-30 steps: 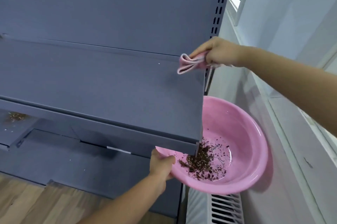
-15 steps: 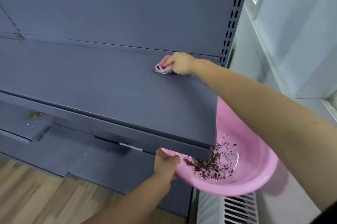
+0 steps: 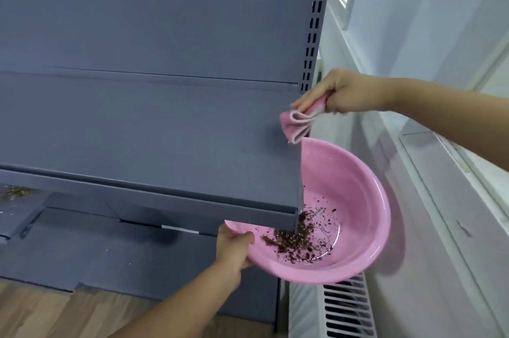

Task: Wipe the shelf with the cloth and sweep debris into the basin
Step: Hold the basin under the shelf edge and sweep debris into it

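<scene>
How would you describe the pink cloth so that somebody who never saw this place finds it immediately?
Start at the grey shelf and follow its top surface to the right end. There the right hand holds a small folded pink cloth hanging over the edge, above the pink basin. Unlike the hard, round basin, it is soft and has a pale border.
</scene>
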A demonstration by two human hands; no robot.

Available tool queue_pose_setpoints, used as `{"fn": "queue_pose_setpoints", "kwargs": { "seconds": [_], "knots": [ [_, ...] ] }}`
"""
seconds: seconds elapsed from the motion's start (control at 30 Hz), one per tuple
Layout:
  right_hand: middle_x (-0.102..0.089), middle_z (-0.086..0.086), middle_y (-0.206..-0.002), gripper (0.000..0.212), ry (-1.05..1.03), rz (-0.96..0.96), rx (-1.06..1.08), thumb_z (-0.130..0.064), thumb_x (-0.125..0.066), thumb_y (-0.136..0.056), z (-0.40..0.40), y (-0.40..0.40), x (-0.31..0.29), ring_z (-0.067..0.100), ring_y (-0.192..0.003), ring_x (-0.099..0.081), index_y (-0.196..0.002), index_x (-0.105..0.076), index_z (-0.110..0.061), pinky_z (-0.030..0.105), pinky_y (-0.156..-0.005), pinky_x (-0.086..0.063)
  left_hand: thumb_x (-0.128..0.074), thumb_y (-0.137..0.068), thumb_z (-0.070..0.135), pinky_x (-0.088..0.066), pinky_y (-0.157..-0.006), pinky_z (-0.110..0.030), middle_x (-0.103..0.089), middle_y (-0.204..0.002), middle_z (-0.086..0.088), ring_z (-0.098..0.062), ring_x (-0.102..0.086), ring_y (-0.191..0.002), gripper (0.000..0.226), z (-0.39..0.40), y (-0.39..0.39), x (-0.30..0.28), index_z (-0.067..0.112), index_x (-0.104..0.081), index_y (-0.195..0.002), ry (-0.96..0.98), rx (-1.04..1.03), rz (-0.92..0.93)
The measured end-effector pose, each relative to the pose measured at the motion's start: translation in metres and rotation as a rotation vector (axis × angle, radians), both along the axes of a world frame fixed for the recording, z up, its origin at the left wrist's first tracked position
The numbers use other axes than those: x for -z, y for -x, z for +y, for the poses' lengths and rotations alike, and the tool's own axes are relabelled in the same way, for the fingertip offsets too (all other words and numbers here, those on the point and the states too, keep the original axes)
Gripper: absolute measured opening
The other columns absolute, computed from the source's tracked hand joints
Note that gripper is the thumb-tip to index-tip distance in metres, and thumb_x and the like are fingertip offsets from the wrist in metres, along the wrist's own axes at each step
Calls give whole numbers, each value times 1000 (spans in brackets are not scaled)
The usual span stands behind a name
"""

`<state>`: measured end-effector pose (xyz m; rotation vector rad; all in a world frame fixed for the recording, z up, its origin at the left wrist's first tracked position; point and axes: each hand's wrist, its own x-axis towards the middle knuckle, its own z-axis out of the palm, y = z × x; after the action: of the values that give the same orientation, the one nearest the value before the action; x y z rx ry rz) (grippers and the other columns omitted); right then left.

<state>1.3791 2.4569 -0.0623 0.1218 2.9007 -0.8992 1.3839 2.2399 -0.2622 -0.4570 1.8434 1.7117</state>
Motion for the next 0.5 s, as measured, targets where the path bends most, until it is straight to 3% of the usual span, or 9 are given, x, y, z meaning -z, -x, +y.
{"fn": "queue_pose_setpoints", "kwargs": {
  "seconds": [0.03,0.1,0.13,0.2,0.23,0.3,0.4,0.47,0.5],
  "knots": [
    [-66,6,-108,56,21,60,49,24,-32,-77,3,6,-4,-11,-43,-50,-117,-63,-2,2,-40,-33,-44,-88,-11,-47,-54,-28,-55,-96,-11,-28,-53,-93,28,0,0,1,10,-40,-106,-3,2,2],
    [-68,5,-91,53,9,114,104,20,-35,-81,8,24,0,-6,-45,-49,-119,-62,-5,4,-44,-36,-45,-88,-12,-48,-55,-28,-55,-104,-13,-29,-54,-94,30,0,-1,4,10,-41,-108,-6,6,8],
    [-68,6,-92,53,-18,108,110,18,-36,-82,9,34,9,-6,-56,-52,-120,-62,-8,9,-54,-41,-45,-87,-12,-48,-56,-29,-54,-106,-13,-29,-54,-95,31,0,-1,5,10,-42,-108,-7,6,11],
    [-66,5,-114,52,-76,57,87,16,-35,-84,5,46,29,15,-91,-59,-118,-63,-11,22,-78,-45,-46,-87,-12,-48,-57,-29,-54,-105,-13,-29,-53,-95,31,2,-3,6,10,-41,-108,-14,5,12],
    [-61,-1,-119,52,-87,31,67,16,-33,-84,2,49,40,22,-103,-57,-116,-64,-11,20,-86,-44,-46,-87,-12,-48,-56,-29,-54,-102,-13,-29,-53,-95,31,4,-4,5,10,-41,-107,-16,6,9],
    [-55,-3,-119,51,-171,16,56,14,-30,-86,-6,47,54,18,-104,-50,-119,-61,-9,-6,-73,-32,-45,-87,-12,-49,-56,-29,-54,-97,-12,-29,-53,-94,29,7,-5,5,9,-40,-106,-15,13,8],
    [-57,10,-128,55,-247,61,80,9,-29,-89,-10,41,61,19,-92,-43,-133,-51,-16,-5,-53,-30,-44,-86,-12,-49,-61,-31,-53,-103,-15,-30,-53,-94,28,13,-4,9,8,-40,-105,12,18,15],
    [-56,10,-134,56,-271,64,73,9,-29,-89,-8,36,62,20,-90,-42,-133,-52,-16,-5,-55,-32,-43,-85,-11,-50,-62,-32,-52,-103,-16,-30,-53,-93,26,17,-3,10,7,-39,-103,26,29,19],
    [-55,8,-135,56,-277,63,70,9,-29,-88,-8,34,63,23,-95,-48,-132,-53,-15,-4,-64,-35,-43,-85,-11,-50,-62,-32,-51,-103,-16,-30,-53,-93,25,18,-3,9,6,-38,-103,26,32,18]
  ]
}}
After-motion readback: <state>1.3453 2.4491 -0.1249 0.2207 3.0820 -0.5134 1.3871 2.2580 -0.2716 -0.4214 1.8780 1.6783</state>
